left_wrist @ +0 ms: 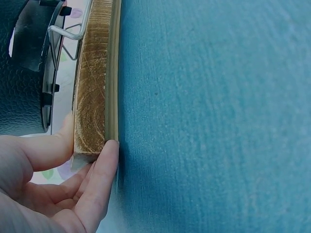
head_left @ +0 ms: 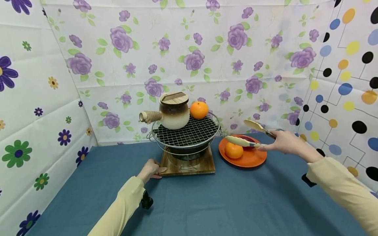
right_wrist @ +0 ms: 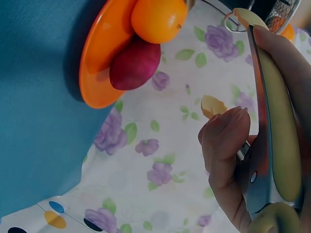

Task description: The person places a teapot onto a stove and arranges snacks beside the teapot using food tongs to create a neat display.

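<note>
My left hand [head_left: 152, 168] grips the front left corner of a wooden board [head_left: 189, 169], thumb on top and fingers at its edge and underside, as the left wrist view shows. On that board stands a round black grill with a wire mesh [head_left: 200, 131]. A clay pot [head_left: 174, 114] with a wooden lid and an orange [head_left: 199, 109] sit on the mesh. My right hand [head_left: 284, 144] holds a pair of tongs [right_wrist: 279, 126], their arms spread with nothing between the tips. Below them lies an orange plate [head_left: 248, 162] with another orange [head_left: 234, 150] and a purple-red oval item [right_wrist: 136, 65].
A blue cloth [head_left: 189, 203] covers the table. Behind it hangs a flowered curtain [head_left: 194, 60], with a dotted sheet [head_left: 348, 82] on the right and another flowered sheet [head_left: 44, 114] on the left. The pot's handle [head_left: 150, 116] sticks out to the left past the mesh.
</note>
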The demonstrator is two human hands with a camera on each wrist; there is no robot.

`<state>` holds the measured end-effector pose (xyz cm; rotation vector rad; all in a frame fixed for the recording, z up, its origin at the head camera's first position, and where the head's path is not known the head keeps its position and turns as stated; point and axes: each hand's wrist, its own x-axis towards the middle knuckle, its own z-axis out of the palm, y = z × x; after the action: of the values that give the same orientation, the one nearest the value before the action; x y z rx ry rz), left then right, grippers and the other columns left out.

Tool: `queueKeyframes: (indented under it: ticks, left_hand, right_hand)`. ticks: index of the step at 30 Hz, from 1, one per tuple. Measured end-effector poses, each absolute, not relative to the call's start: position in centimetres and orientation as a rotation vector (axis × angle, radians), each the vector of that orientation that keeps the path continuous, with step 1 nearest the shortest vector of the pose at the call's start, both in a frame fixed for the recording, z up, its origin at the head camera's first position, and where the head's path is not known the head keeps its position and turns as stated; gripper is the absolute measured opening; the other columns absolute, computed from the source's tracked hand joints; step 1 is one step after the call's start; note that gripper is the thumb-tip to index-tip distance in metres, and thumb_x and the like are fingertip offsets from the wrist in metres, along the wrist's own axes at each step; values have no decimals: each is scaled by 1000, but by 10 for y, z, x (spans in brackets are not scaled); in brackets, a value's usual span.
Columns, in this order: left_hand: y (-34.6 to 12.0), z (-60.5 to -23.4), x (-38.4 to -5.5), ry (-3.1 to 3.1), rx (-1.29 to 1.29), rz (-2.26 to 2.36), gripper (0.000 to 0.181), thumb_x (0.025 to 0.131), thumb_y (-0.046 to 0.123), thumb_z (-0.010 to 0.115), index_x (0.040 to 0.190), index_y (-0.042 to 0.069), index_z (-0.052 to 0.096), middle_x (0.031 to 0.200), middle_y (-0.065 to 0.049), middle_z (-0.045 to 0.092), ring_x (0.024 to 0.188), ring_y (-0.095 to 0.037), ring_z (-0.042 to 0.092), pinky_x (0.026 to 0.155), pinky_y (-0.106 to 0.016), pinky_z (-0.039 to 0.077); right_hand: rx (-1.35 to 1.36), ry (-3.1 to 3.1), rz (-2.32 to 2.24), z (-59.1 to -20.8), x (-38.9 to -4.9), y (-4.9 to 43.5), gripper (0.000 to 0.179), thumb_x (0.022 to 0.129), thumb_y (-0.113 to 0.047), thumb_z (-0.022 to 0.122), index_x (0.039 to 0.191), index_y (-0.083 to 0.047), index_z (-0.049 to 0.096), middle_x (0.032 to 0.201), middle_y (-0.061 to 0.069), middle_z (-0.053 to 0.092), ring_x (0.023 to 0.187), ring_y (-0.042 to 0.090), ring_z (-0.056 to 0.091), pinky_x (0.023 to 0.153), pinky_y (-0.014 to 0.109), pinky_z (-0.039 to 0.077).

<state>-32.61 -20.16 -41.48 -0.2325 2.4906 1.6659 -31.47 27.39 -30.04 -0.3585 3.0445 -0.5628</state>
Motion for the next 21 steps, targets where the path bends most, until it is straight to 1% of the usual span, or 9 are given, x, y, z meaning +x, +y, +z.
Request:
queueKeyframes:
  ticks: [3,10,12,13,16,18,19,20,21]
  left_hand:
    - [-201,-415,-326,2495,-233,1660,54,84,-3,61,54,16,21,46,1,23,38,-11,27,60,-38,54]
    - [-202,-415,-326,2508,-249,1652,54,83,-1,64,54,16,22,46,1,23,38,-10,28,59,-37,54]
    - [-202,-416,-326,2508,-256,1649,53,83,-1,64,55,15,22,47,0,23,39,-11,28,59,-37,54]
    - [-202,-415,-326,2507,-258,1648,50,83,-1,63,57,13,24,49,-1,25,40,-11,29,59,-37,54]
    - [-201,-415,-326,2502,-264,1648,28,85,-4,60,69,1,37,62,-9,35,45,-14,35,60,-37,54]
    - [-201,-414,-326,2498,-272,1641,17,86,-5,58,86,-9,42,74,-14,38,50,-16,40,61,-36,53]
    - [-201,-414,-326,2498,-274,1642,20,86,-6,57,96,-12,41,78,-15,39,52,-16,42,61,-36,53]
    - [-201,-414,-326,2500,-275,1639,23,86,-6,57,100,-13,40,79,-16,39,53,-17,43,61,-36,53]
    - [-201,-414,-327,2498,-286,1637,20,85,-6,58,94,-12,41,76,-15,38,52,-17,42,60,-36,53]
  right_hand:
    - [-351,3038,-547,-304,-315,274,111,67,-67,63,134,13,26,63,9,49,43,19,46,42,32,43]
    - [-385,3027,-531,-312,-312,272,107,69,-62,65,133,15,28,54,6,45,41,18,45,42,31,42]
    - [-389,3027,-526,-313,-311,271,105,70,-61,65,133,14,29,53,6,46,41,18,46,41,31,42]
    - [-389,3028,-524,-314,-311,270,104,70,-61,66,133,14,30,53,6,46,41,18,46,41,31,42]
    - [-379,3023,-527,-316,-311,269,105,69,-62,65,132,14,31,55,6,46,42,18,46,41,31,42]
    - [-373,3016,-529,-317,-311,268,105,69,-63,64,132,14,31,57,6,47,43,18,47,42,32,43]
    - [-371,3014,-529,-318,-311,268,105,69,-64,64,132,13,31,58,5,47,43,18,47,42,32,43]
    - [-371,3012,-531,-319,-311,268,105,68,-64,64,132,13,31,59,6,47,43,18,47,42,32,43]
    - [-374,3012,-530,-320,-312,267,105,68,-64,64,132,13,32,61,6,48,44,18,47,42,32,43]
